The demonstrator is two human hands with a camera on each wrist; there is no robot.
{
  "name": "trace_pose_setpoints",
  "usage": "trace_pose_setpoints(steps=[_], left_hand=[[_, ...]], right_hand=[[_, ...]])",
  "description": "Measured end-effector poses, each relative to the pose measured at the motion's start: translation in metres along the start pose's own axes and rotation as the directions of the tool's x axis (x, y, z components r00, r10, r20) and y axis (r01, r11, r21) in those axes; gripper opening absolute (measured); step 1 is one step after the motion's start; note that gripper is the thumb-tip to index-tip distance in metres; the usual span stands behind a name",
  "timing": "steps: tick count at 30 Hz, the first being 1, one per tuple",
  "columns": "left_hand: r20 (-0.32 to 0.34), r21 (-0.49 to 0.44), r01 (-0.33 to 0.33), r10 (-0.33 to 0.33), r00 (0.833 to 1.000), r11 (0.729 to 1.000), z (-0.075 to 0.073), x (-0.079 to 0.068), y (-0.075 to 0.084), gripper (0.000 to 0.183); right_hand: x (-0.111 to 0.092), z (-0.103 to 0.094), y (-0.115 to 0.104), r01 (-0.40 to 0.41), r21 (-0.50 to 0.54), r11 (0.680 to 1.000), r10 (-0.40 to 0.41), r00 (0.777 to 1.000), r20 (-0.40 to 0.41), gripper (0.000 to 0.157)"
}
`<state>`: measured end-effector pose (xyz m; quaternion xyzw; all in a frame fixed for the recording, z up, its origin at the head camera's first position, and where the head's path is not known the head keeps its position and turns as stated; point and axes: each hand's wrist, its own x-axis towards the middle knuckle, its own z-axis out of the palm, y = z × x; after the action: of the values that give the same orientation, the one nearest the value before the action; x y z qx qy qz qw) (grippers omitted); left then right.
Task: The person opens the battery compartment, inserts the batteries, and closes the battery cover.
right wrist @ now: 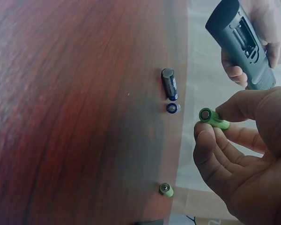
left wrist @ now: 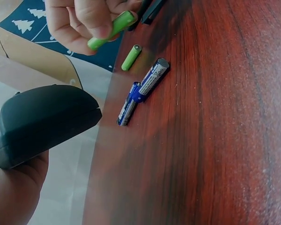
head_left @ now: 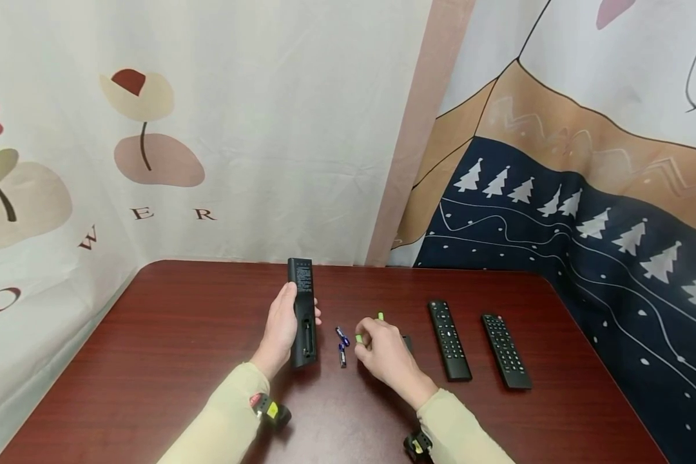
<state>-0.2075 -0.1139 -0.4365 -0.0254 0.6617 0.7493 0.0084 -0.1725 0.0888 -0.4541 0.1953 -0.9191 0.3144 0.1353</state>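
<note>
My left hand (head_left: 280, 325) grips a black remote control (head_left: 301, 290), its back with the printed label turned up. Toward its near end the battery compartment (right wrist: 246, 36) lies uncovered. Between thumb and fingertips, my right hand (head_left: 388, 354) pinches a green battery (left wrist: 113, 31), held above the table to the right of the remote. A second green battery (left wrist: 131, 57) lies on the table beyond that hand. Two blue-and-silver batteries (head_left: 342, 356) lie close together between the hands. Behind the right hand shows part of a small dark piece (head_left: 407, 343), mostly hidden.
Two more black remotes lie buttons up on the right side, one nearer the hand (head_left: 449, 340) and another farther out (head_left: 506, 351). The dark red wooden table (head_left: 151, 335) ends at a printed curtain (head_left: 278, 129) behind and to the right.
</note>
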Motion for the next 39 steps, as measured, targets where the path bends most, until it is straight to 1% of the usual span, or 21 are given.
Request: trace_pose_setpoints(steps=[3, 10, 14, 16, 21, 26, 29, 35, 39], left_hand=[[0.0, -0.001, 0.006, -0.006, 1.0, 1.0, 0.0, 0.0, -0.001, 0.05], [0.017, 0.031, 0.013, -0.014, 1.0, 0.999, 0.001, 0.001, -0.003, 0.053], [0.011, 0.019, 0.029, -0.029, 1.0, 0.999, 0.0, -0.001, -0.003, 0.052], [0.011, 0.01, 0.026, -0.026, 1.0, 1.0, 0.001, 0.0, -0.003, 0.051], [0.034, 0.002, 0.016, -0.016, 0.999, 1.0, 0.004, 0.002, -0.001, 0.051], [0.042, 0.006, 0.017, -0.017, 0.999, 1.0, 0.006, 0.002, 0.001, 0.051], [0.041, 0.013, 0.012, -0.012, 0.999, 1.0, 0.006, 0.003, 0.002, 0.051], [0.033, 0.018, 0.014, -0.015, 0.999, 1.0, 0.005, 0.002, 0.0, 0.051], [0.028, 0.023, 0.013, -0.014, 1.0, 1.0, 0.005, 0.002, 0.0, 0.051]], right_hand=[[0.001, 0.0, -0.003, -0.006, 0.03, 1.0, 0.006, 1.0, 0.014, 0.014], [0.003, 0.0, -0.011, -0.033, 0.067, 0.997, 0.03, 0.999, 0.039, 0.013], [0.005, 0.002, -0.016, -0.041, 0.099, 0.994, 0.036, 0.998, 0.056, 0.012], [0.006, 0.001, -0.018, -0.044, 0.115, 0.992, 0.037, 0.998, 0.06, 0.012], [0.008, -0.001, -0.021, -0.043, 0.147, 0.988, 0.037, 0.998, 0.042, 0.013], [0.011, 0.001, -0.022, -0.009, 0.178, 0.984, 0.008, 1.0, 0.007, 0.015], [0.012, 0.005, -0.023, -0.006, 0.192, 0.981, 0.007, 1.0, -0.007, 0.015], [0.012, 0.011, -0.026, -0.014, 0.243, 0.97, 0.014, 1.0, 0.003, 0.015], [0.012, 0.013, -0.029, -0.005, 0.274, 0.962, 0.008, 1.0, -0.01, 0.015]])
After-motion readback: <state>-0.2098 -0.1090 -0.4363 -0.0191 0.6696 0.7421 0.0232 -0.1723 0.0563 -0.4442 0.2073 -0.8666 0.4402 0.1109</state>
